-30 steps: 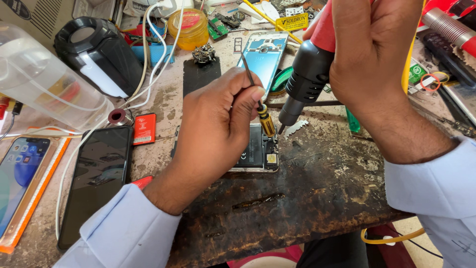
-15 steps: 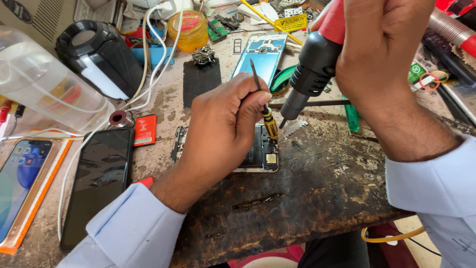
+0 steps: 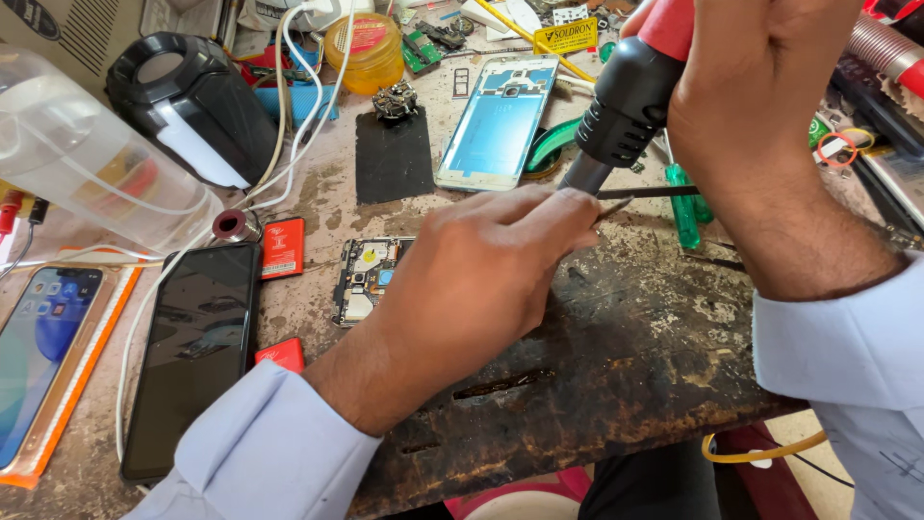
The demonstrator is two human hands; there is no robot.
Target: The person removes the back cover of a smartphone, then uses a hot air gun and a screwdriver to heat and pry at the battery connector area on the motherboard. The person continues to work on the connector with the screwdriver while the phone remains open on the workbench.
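My left hand (image 3: 481, 279) lies over an open phone circuit board (image 3: 364, 279) on the worn workbench and pinches a thin metal tool, only its tip (image 3: 616, 205) poking out to the right. My right hand (image 3: 760, 106) grips a black and red hot air gun (image 3: 630, 91), nozzle pointing down-left just above my left fingertips. Most of the board's right part is hidden under my left hand.
A blue-lined phone frame (image 3: 496, 120) and a black panel (image 3: 393, 159) lie behind the board. A black phone (image 3: 192, 356), a lit phone (image 3: 38, 337), red cards (image 3: 282, 248), a green screwdriver (image 3: 685, 207), a yellow jar (image 3: 363, 48) and a black round device (image 3: 183, 96) crowd the bench.
My left hand has turned flatter, so the thin tool that stood upright on the board now points right. The hot air gun has risen slightly.
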